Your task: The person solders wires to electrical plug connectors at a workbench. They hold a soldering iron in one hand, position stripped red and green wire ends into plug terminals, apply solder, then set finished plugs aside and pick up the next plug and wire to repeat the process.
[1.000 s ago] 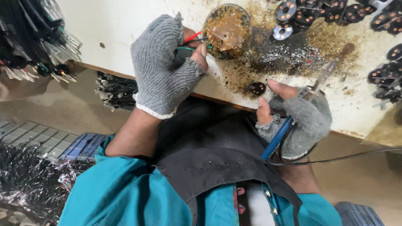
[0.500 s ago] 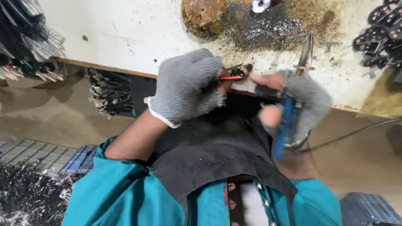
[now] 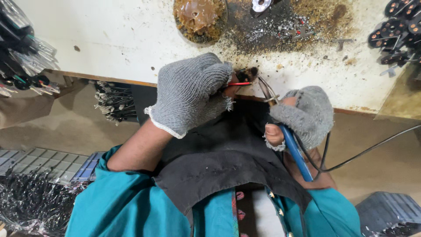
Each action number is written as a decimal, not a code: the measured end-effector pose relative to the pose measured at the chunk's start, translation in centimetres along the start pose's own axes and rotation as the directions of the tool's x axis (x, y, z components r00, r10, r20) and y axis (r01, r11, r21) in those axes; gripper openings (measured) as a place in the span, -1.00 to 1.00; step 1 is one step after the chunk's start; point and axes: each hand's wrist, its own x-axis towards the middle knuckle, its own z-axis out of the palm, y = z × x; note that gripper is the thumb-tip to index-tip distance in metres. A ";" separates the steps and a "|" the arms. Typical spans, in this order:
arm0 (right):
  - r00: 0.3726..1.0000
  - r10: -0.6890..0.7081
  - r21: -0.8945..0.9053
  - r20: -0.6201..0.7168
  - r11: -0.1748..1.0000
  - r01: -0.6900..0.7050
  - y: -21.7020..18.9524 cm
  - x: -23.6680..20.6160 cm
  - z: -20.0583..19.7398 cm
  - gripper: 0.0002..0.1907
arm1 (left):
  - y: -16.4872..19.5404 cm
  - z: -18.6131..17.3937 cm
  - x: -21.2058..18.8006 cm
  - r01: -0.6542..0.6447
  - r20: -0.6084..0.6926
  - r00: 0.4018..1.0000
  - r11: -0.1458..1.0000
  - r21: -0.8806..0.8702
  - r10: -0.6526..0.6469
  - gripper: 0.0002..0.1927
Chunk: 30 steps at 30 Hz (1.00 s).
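Observation:
My left hand, in a grey knit glove, pinches a thin red wire and a small dark part at the front edge of the white table. My right hand, also gloved with bare fingertips, grips a soldering iron with a blue handle. The iron's metal tip points up toward the dark part, close to the wire's end. Its black cord trails off to the right.
A round tin of brown flux paste sits at the table's far edge beside burnt, dirty residue. Black round parts lie at the right. Bundles of black wires hang at the left and under the table.
Both hands have drawn back from the tin toward the table's front edge. The soldering iron has swung upright, and its tip now meets the part held in my left hand.

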 end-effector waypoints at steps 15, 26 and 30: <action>0.978 0.056 0.004 0.200 0.998 -0.058 0.1 -0.3 -0.4 -0.76 | 0.4 0.6 0.1 0.037 -0.012 0.999 0.992 0.118 -0.036 -0.66; 0.361 0.739 -0.373 0.568 0.623 -0.688 -2.1 4.4 0.3 -0.64 | -0.2 0.6 0.1 0.034 0.005 0.999 0.994 0.107 -0.034 -0.61; 0.369 0.700 -0.433 0.612 0.687 -0.584 -1.9 5.2 0.3 -0.60 | -0.1 0.8 0.1 0.014 -0.061 0.998 0.996 0.087 -0.009 -0.65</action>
